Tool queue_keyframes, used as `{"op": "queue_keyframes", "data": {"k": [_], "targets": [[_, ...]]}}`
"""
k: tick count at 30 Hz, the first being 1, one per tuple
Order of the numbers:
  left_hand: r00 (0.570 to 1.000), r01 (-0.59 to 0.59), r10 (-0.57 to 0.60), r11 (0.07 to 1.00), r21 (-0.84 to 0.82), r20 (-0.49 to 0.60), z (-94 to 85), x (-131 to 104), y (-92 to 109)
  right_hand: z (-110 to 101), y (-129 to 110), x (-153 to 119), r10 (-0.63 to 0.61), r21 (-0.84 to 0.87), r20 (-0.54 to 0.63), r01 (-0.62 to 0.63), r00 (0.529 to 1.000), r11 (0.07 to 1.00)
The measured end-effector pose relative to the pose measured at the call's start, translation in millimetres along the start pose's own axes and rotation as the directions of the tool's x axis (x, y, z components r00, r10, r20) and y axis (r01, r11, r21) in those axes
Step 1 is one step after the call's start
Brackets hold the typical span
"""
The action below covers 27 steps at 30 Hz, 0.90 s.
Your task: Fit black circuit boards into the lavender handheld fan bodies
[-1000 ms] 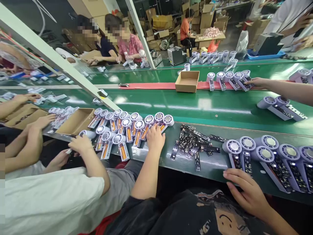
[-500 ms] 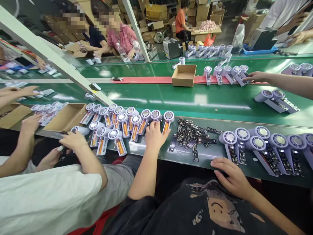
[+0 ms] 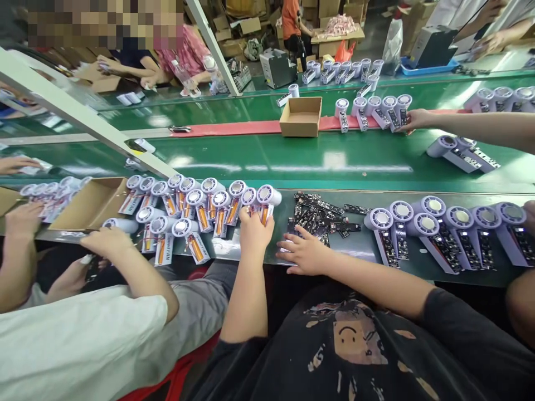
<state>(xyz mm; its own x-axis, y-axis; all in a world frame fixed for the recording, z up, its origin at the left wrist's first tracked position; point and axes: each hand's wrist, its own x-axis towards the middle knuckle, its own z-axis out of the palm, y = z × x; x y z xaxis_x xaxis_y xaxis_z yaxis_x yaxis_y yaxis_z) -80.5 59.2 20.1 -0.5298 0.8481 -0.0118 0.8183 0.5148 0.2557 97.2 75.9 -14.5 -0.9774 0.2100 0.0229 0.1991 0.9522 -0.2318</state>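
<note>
My left hand (image 3: 254, 229) is closed around the lower part of a lilac handheld fan (image 3: 270, 195) at the right end of a cluster. The fan's open handle shows orange inside. Several similar fans (image 3: 195, 197) lie to its left, with orange parts in their open handles. My right hand (image 3: 307, 252) lies open, fingers spread, at the near edge of a heap of black circuit boards (image 3: 311, 214). Its fingertips partly cover the lower boards; I cannot tell whether they grip one. Further right, lilac fans (image 3: 426, 224) have black boards along their handles.
A co-worker's hand (image 3: 108, 242) works at left beside an open cardboard box (image 3: 94, 203). Across the green conveyor (image 3: 234, 156), another person's hand (image 3: 418, 120) touches fans on the red strip (image 3: 246, 128). A small carton (image 3: 298, 123) stands there. A slanted metal post (image 3: 83, 114) crosses the left side.
My right hand has moved left from the table edge to the circuit board heap, its fingers spreading. My left hand has closed in around the end fan. The view has shifted slightly.
</note>
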Motion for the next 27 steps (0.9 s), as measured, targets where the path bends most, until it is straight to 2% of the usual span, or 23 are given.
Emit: {"op": "queue_keyframes", "data": {"k": [4,6,8,11,13,14,17,20,22,24,26,27], "targets": [[1.0,-0.025,0.025,0.999,-0.029,0.015,-0.8,-35,-20,-8,36,-39,-0.049,-0.041,-0.059,0.047,0.997,0.998],[0.997,-0.066,0.066,0.998,-0.01,0.034,2.9,-47,-22,-17,51,-58,-0.059,-0.035,-0.054,0.058,0.997,0.998],[0.994,-0.087,0.085,0.996,0.022,0.064,8.2,-55,-17,-25,55,-67,-0.04,-0.021,-0.029,0.039,0.999,0.999],[0.996,-0.039,0.036,0.999,0.03,0.085,16.2,-65,-4,-34,34,-61,0.105,0.011,-0.034,-0.105,0.994,0.994],[0.996,-0.039,0.044,0.998,-0.051,0.079,19.6,-74,1,-35,9,-50,0.279,0.112,-0.057,-0.272,0.959,0.956],[0.993,-0.073,0.083,0.99,-0.12,0.081,20.2,-80,1,-34,-3,-44,0.362,0.201,-0.05,-0.345,0.931,0.917],[0.962,-0.194,0.247,0.919,-0.343,0.118,15.7,-100,-11,-30,-28,-30,0.5,0.401,-0.017,-0.452,0.866,0.797],[0.934,-0.208,0.316,0.861,-0.464,0.167,1.8,-112,-31,-27,-34,-20,0.568,0.361,0.012,-0.533,0.823,0.765],[0.947,-0.221,0.304,0.856,-0.468,0.109,-7.9,-107,-44,-26,-34,-11,0.615,0.263,0.023,-0.598,0.788,0.757],[0.952,-0.301,0.296,0.862,-0.408,-0.078,-12.3,-87,-54,-23,-35,-1,0.651,0.172,0.002,-0.641,0.759,0.748],[0.904,-0.397,0.309,0.862,-0.315,-0.296,-8.1,-57,-61,-18,-36,8,0.666,0.113,-0.029,-0.659,0.746,0.743],[0.889,-0.417,0.314,0.857,-0.303,-0.334,-2.9,-41,-64,-16,-36,11,0.666,0.1,-0.041,-0.66,0.744,0.744]]}}
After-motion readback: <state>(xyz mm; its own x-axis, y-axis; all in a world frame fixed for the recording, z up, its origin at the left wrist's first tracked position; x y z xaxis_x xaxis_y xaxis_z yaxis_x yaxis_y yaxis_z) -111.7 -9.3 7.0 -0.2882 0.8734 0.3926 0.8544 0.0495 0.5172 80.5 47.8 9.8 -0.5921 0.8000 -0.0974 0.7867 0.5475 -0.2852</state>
